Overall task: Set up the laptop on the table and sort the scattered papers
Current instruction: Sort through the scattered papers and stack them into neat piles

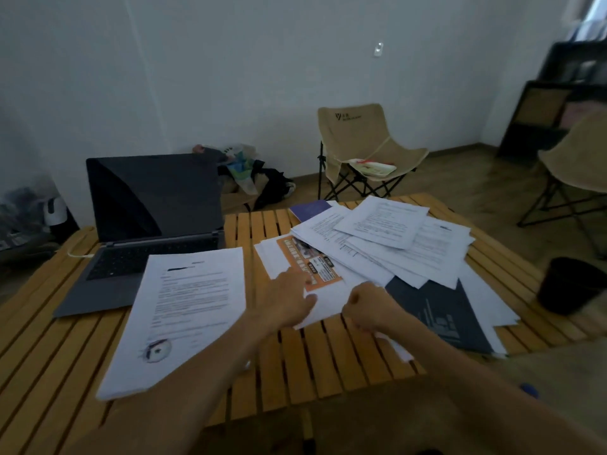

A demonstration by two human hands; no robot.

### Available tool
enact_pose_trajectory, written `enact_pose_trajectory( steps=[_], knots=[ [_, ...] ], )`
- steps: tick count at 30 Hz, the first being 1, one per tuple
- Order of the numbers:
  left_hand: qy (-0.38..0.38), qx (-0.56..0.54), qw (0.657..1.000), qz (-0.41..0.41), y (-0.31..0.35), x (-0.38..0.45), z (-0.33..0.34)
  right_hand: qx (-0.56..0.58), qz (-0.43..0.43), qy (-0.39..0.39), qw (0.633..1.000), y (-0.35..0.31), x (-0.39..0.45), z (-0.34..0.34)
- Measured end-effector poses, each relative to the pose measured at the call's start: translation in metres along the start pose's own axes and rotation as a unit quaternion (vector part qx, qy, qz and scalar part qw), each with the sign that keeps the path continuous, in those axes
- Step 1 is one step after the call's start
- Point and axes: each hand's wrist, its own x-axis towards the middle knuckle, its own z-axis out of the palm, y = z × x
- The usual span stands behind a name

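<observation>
Worktop [328, 366]: open laptop [144, 231] far left (screen dark); left hand [284, 302] flat on papers [387, 244], right hand [371, 307] gripping one.

Slatted wood table [295, 356]; matt paper sheets [387, 244].

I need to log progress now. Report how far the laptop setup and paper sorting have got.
Done: the laptop stands open on the table, screen dark. One neat stack of papers lies beside it, overlapping its corner.
In hand: the left hand rests on a white sheet by the orange flyer; the right hand grips that sheet's edge.
Left: the scattered pile and the dark folder.
</observation>
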Motion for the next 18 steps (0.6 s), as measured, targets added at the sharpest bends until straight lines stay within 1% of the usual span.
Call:
enact_pose_trajectory(
  steps=[3,5,7,10,12,15,17,18],
  knots=[
    [-0.017,0.015,0.998,0.060,0.044,0.022,0.036,-0.042,0.035,0.103,0.993,0.052,0.006,-0.030],
    [-0.018,0.031,0.996,0.078,0.066,0.045,0.050,-0.093,0.034,0.132,0.986,0.080,0.011,-0.039],
    [-0.013,0.043,0.996,0.083,0.082,0.072,0.059,-0.156,0.024,0.120,0.980,0.099,0.022,-0.042],
    [-0.024,0.055,0.994,0.094,0.095,0.112,0.070,-0.141,0.028,0.095,0.985,0.108,0.045,-0.048],
    [-0.029,0.059,0.994,0.083,0.096,0.140,0.078,-0.119,0.039,0.091,0.988,0.114,0.060,-0.051],
    [-0.031,0.059,0.996,0.056,0.096,0.177,0.086,-0.147,0.044,0.045,0.987,0.128,0.071,-0.048],
    [-0.025,0.038,0.998,0.048,0.098,0.203,0.091,-0.159,0.043,0.037,0.986,0.133,0.074,-0.045],
    [-0.030,0.006,0.998,0.046,0.101,0.216,0.093,-0.157,0.043,0.045,0.986,0.132,0.075,-0.046]
  ],
)
